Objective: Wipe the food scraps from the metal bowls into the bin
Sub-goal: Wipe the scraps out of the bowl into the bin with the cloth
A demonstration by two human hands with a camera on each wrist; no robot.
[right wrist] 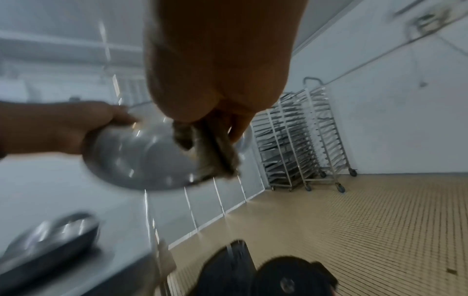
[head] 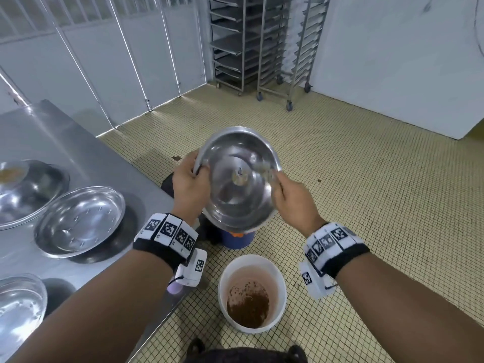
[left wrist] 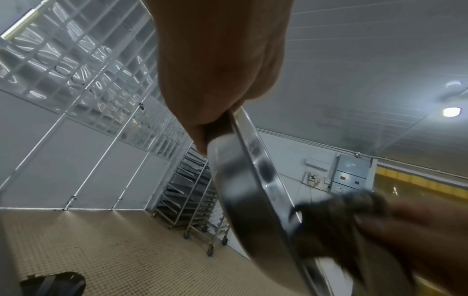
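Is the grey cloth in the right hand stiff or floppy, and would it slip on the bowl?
The cloth looks floppy: it hangs bunched from the right hand. It looks fuzzy, so it probably drags rather than slips on the shiny metal bowl.

Blue bin (head: 237,238) mostly hidden behind tilted bowl (head: 235,179), rag (right wrist: 212,154) blurred

The round polished metal bowl (head: 237,179) gleams, mirror-smooth. The brushed steel table (head: 78,158) looks satin. The white plastic bucket (head: 277,284) is matt. The grey scouring cloth (right wrist: 212,154) looks coarse.
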